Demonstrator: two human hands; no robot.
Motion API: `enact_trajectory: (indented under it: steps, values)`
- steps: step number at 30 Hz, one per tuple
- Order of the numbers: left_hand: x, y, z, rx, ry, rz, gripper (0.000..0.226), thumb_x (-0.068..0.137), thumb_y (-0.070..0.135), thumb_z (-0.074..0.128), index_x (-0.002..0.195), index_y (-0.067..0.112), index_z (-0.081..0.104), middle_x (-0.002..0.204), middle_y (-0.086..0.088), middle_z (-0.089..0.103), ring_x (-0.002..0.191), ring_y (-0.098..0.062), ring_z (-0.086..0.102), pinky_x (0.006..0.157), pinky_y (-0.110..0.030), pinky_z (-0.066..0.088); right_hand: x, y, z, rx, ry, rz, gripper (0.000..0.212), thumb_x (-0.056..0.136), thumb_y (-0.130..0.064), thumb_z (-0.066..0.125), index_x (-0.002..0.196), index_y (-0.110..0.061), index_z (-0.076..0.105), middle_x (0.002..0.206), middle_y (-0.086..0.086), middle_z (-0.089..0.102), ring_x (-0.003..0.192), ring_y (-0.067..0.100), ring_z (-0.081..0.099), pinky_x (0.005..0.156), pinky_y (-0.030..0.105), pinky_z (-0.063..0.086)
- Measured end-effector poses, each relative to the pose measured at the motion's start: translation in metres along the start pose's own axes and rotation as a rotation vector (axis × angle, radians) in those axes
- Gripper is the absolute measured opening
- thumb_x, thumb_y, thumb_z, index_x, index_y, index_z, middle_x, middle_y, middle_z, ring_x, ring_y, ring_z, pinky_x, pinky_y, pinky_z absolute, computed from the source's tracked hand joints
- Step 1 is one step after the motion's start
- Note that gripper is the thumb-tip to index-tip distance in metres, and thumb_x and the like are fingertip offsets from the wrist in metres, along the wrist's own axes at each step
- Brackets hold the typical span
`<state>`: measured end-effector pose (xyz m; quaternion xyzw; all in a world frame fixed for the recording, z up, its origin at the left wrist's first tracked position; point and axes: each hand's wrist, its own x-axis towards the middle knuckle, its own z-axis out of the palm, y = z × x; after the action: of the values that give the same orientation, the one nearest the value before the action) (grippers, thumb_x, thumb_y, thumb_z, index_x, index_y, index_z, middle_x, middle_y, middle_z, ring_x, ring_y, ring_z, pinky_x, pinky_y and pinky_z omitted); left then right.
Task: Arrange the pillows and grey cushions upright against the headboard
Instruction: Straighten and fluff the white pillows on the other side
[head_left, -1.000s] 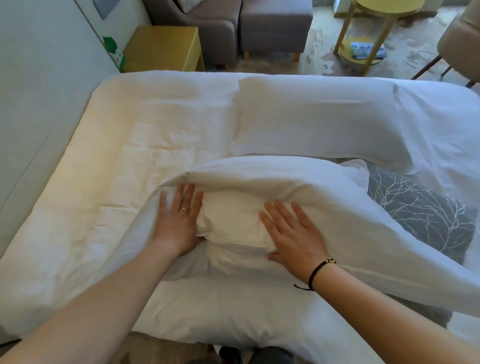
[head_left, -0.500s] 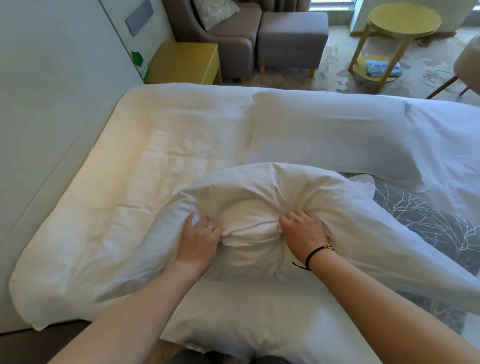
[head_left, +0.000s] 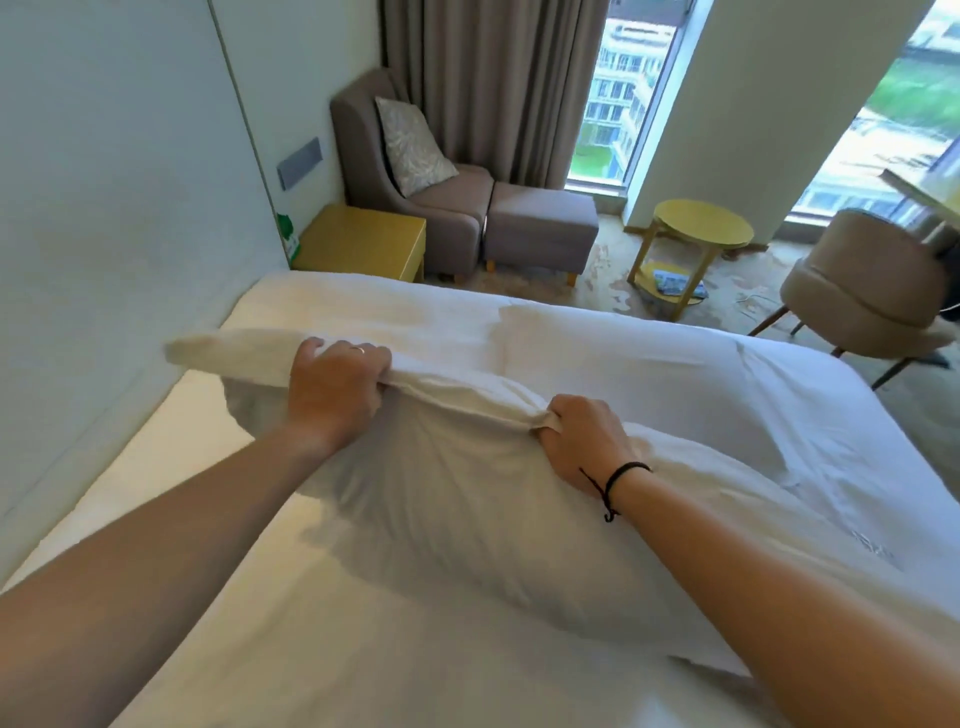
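White pillow (head_left: 467, 499) is off the mattress along its upper edge, hanging by its top seam; the lower bulk seems to rest on the bed (head_left: 779, 405) near the person. Left hand (head_left: 332, 384) is closed in a fist over the seam near the pillow's left corner. Right hand (head_left: 584, 441) is likewise curled tight on the same seam, further right, a black cord bracelet (head_left: 618, 478) at the wrist. Fabric between the fists is gathered into a taut ridge.

Headboard panel (head_left: 104, 260) runs along the left of the view, just beside the pillow's left corner. A second white pillow (head_left: 623, 364) lies flat beyond. No grey cushion can be made out on the bed from here.

Judgement: step in hand is lifting this pillow to stand it against the panel. To do it well: keep both grips level so the filling drops evenly, swing the seam leftward, seat the bottom edge on the mattress first, then lean the face onto the panel before letting go. A release too soon would likely let it slump.

Beyond the bed: yellow nightstand (head_left: 363, 241), grey armchair (head_left: 415, 182).
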<state>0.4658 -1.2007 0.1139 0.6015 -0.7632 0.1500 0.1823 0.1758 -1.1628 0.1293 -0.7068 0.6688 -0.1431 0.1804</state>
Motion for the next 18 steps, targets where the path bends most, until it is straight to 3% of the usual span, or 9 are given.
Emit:
enact_trajectory:
  steps: [3,6,8,11,14,16,18]
  values:
    - [0.038,-0.051,-0.018,0.017,0.068,-0.094,0.009,0.083,0.015,0.056,0.080,0.018,0.064,0.075,-0.007,0.067,0.077,-0.035,0.061,0.077,-0.043,0.038,0.022,-0.065,0.003,0.001,-0.009,0.015,0.024,0.087,-0.028,0.059,0.069,-0.013,0.054,0.074,0.004,0.057,0.070,0.026,0.052,0.051,0.029,0.033]
    - [0.053,-0.089,-0.023,-0.043,0.040,-0.252,0.018,0.089,0.023,0.052,0.098,0.022,0.068,0.091,-0.007,0.070,0.088,-0.034,0.061,0.076,-0.042,0.037,0.045,-0.128,0.026,0.035,-0.048,0.083,0.023,0.085,-0.027,0.061,0.070,-0.011,0.054,0.072,0.003,0.055,0.065,0.021,0.051,0.045,0.026,0.031]
    - [0.042,-0.106,-0.022,-0.185,-0.047,-0.374,0.029,0.091,0.040,0.053,0.114,0.024,0.061,0.109,-0.004,0.068,0.099,-0.032,0.061,0.079,-0.043,0.043,0.057,-0.164,0.053,0.107,-0.073,0.165,0.022,0.082,-0.021,0.061,0.066,-0.011,0.050,0.065,0.001,0.050,0.055,0.017,0.046,0.042,0.024,0.029]
    - [-0.005,-0.120,-0.017,-0.517,-0.308,-0.580,0.059,0.088,0.054,0.059,0.136,0.022,0.047,0.132,-0.003,0.058,0.120,-0.029,0.055,0.089,-0.040,0.044,0.067,-0.204,0.107,0.340,-0.135,0.347,0.019,0.079,-0.011,0.057,0.066,-0.013,0.044,0.064,0.001,0.046,0.056,0.019,0.042,0.047,0.023,0.034]
    - [-0.071,-0.121,-0.010,-0.797,-0.432,-0.743,0.066,0.083,0.056,0.064,0.137,0.019,0.050,0.128,-0.005,0.063,0.117,-0.022,0.058,0.087,-0.029,0.042,0.065,-0.228,0.161,0.508,-0.194,0.501,0.022,0.081,-0.008,0.056,0.067,-0.016,0.042,0.073,0.003,0.047,0.066,0.022,0.045,0.058,0.028,0.040]
    - [-0.113,-0.117,-0.012,-0.875,-0.484,-0.813,0.073,0.077,0.063,0.067,0.135,0.022,0.052,0.122,0.000,0.065,0.110,-0.016,0.060,0.082,-0.026,0.041,0.060,-0.240,0.188,0.507,-0.236,0.536,0.021,0.080,-0.006,0.053,0.066,-0.015,0.041,0.067,0.002,0.043,0.058,0.021,0.040,0.052,0.028,0.036]
    - [-0.144,-0.114,-0.017,-0.914,-0.538,-0.859,0.084,0.067,0.076,0.065,0.134,0.026,0.052,0.116,0.006,0.065,0.104,-0.010,0.060,0.078,-0.025,0.041,0.053,-0.248,0.205,0.408,-0.273,0.447,0.016,0.079,-0.011,0.054,0.068,-0.014,0.042,0.064,0.000,0.044,0.053,0.018,0.039,0.047,0.026,0.033]
